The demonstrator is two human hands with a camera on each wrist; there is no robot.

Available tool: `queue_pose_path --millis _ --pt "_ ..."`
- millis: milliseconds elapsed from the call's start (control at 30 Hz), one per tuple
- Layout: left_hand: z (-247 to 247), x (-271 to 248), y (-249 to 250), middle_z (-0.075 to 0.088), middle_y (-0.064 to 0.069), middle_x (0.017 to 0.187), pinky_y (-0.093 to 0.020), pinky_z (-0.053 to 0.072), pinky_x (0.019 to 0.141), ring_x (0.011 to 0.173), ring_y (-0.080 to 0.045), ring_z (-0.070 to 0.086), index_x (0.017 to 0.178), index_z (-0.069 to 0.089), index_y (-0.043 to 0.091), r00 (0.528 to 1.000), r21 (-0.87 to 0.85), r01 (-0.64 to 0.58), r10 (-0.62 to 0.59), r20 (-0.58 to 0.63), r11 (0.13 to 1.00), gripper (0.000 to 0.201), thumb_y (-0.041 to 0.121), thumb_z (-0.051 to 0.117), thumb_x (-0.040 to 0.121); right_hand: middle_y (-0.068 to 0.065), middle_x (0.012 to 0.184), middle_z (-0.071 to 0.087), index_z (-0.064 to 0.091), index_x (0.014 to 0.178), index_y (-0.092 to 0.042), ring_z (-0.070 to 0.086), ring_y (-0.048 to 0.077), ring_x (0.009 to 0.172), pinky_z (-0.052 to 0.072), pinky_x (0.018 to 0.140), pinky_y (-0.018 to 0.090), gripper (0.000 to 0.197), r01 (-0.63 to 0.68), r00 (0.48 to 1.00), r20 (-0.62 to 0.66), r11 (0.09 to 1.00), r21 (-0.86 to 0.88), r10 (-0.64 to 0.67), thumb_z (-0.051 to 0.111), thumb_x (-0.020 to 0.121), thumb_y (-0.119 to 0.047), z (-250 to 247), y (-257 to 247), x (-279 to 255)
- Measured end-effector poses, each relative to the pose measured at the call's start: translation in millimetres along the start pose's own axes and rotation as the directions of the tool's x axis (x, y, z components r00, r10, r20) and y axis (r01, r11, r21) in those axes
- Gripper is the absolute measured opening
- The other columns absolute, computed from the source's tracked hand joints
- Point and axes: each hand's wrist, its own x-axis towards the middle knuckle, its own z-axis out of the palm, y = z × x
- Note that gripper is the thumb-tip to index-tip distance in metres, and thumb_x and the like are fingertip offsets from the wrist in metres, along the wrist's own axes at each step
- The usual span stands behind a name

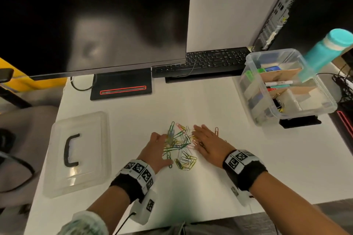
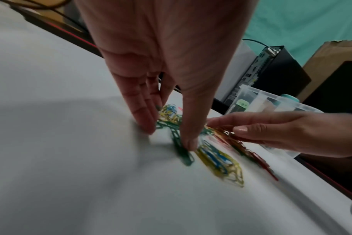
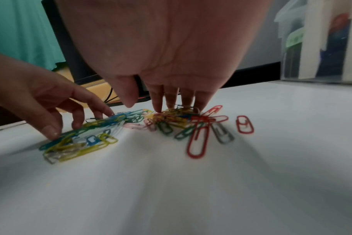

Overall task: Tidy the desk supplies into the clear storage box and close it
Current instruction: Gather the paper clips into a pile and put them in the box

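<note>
A heap of coloured paper clips lies on the white desk in front of me. My left hand presses its straight fingers on the heap's left side. My right hand lies flat on the heap's right side, fingertips down among the clips. One red clip lies apart to the right. The clear storage box stands open at the right, holding pens and card dividers. Its clear lid with a black handle lies at the left.
A dark monitor on its stand and a black keyboard fill the back of the desk. A teal bottle stands behind the box, beside a computer tower. The desk's front edge runs close to my body.
</note>
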Motion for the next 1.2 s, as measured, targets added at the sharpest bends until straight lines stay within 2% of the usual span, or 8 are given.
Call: queue_pose_path --millis 133,300,467,600,800,967,1100,1200 --pt "1 11 20 0.033 -0.003 0.127 -0.034 0.047 0.096 0.109 -0.021 0.052 0.143 0.028 0.015 0.998 -0.016 -0.051 0.052 0.036 0.999 0.088 0.038 0.075 0.073 0.001 0.142 0.035 0.035 0.142 -0.018 0.035 0.020 0.130 0.031 0.109 0.029 0.072 -0.115 0.976 -0.171 0.984 0.138 0.138 0.059 0.083 -0.053 -17 -6 -16" --pt "-14 10 20 0.017 0.001 0.143 -0.043 0.042 0.101 0.130 -0.023 0.023 0.148 0.005 0.019 0.999 0.228 -0.001 -0.007 0.034 0.974 0.128 0.064 0.077 0.052 0.007 0.132 0.029 0.032 0.135 -0.012 0.032 0.027 0.122 0.040 0.102 0.040 0.102 -0.473 0.867 -0.138 0.878 0.070 0.478 0.067 0.061 -0.073 -18 -9 -32" --pt "4 19 18 -0.009 0.008 0.154 -0.049 0.037 0.103 0.135 -0.027 0.017 0.146 -0.018 0.031 0.989 0.360 -0.127 0.091 0.116 0.924 0.146 0.060 0.083 0.045 0.005 0.131 0.023 0.021 0.142 -0.021 0.028 0.027 0.122 0.042 0.099 0.043 0.117 -0.464 0.873 -0.100 0.875 0.138 0.478 0.077 0.050 -0.067 0 -20 -20" --pt "-5 40 19 0.014 0.009 0.146 -0.045 0.043 0.098 0.127 -0.022 0.026 0.146 0.007 0.037 0.973 0.276 -0.217 0.187 0.132 0.936 0.124 0.049 0.084 0.050 0.006 0.130 0.026 0.029 0.137 -0.031 0.029 0.028 0.117 0.043 0.094 0.041 0.090 -0.441 0.886 -0.119 0.893 0.084 0.449 0.072 0.064 -0.061 -3 -23 -5" --pt "-11 43 24 0.037 0.009 0.130 -0.037 0.050 0.085 0.116 -0.015 0.039 0.133 0.041 0.035 0.960 0.321 -0.282 0.265 0.095 0.904 0.059 0.041 0.066 0.080 0.007 0.123 0.037 0.049 0.122 -0.025 0.037 0.027 0.107 0.041 0.090 0.035 0.034 -0.341 0.917 -0.194 0.937 0.069 0.348 0.055 0.090 -0.033 -5 -20 4" --pt "-9 40 29 0.047 0.001 0.120 -0.035 0.049 0.080 0.111 -0.019 0.048 0.128 0.051 0.024 0.960 0.359 -0.271 0.279 0.031 0.893 0.036 0.029 0.052 0.092 0.007 0.120 0.045 0.054 0.119 -0.017 0.041 0.026 0.103 0.044 0.077 0.032 0.027 -0.268 0.936 -0.237 0.963 0.003 0.261 0.044 0.094 -0.013 -1 -15 5" --pt "-11 41 32 0.052 -0.007 0.118 -0.037 0.049 0.082 0.108 -0.025 0.052 0.127 0.055 0.017 0.963 0.399 -0.262 0.267 0.043 0.879 0.034 0.022 0.045 0.095 0.006 0.119 0.050 0.058 0.119 -0.016 0.044 0.025 0.106 0.047 0.078 0.034 0.030 -0.233 0.953 -0.208 0.971 -0.047 0.219 0.045 0.093 -0.009 -5 -9 5" --pt "-13 41 32 0.054 -0.007 0.117 -0.034 0.049 0.083 0.107 -0.024 0.054 0.126 0.057 0.016 0.964 0.419 -0.254 0.263 0.039 0.871 0.033 0.026 0.042 0.097 0.007 0.112 0.057 0.065 0.116 -0.019 0.051 0.027 0.103 0.046 0.079 0.032 0.034 -0.229 0.946 -0.221 0.972 0.053 0.235 0.048 0.090 -0.006 -11 -6 4"
